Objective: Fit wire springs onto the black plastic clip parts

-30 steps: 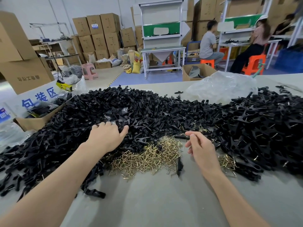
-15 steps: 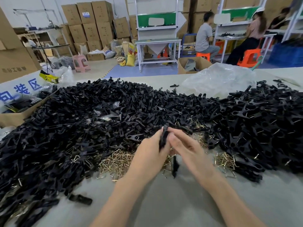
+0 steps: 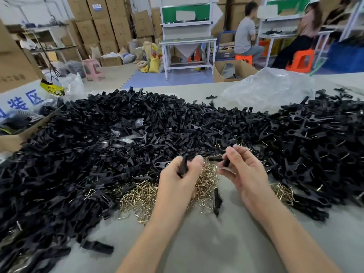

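Observation:
A huge heap of black plastic clip parts [image 3: 122,138] covers the left and middle of the table. A second heap with wire fitted [image 3: 315,142] lies at the right. Brass-coloured wire springs [image 3: 141,196] lie in a loose pile in front of me. My left hand [image 3: 177,180] is closed around one black clip part [image 3: 184,164], held upright above the springs. My right hand [image 3: 242,172] pinches another black clip part [image 3: 226,161] between thumb and fingers. The two hands are a little apart.
A single black part [image 3: 216,201] lies by the springs, another [image 3: 98,247] at the near left. A crumpled clear plastic bag [image 3: 266,89] sits at the back, an open cardboard box [image 3: 11,140] at the left edge. People sit at benches beyond the table.
My left hand left the heap with a clip part and met my right hand over the springs. Since then the hands have drawn apart, each holding a black part.

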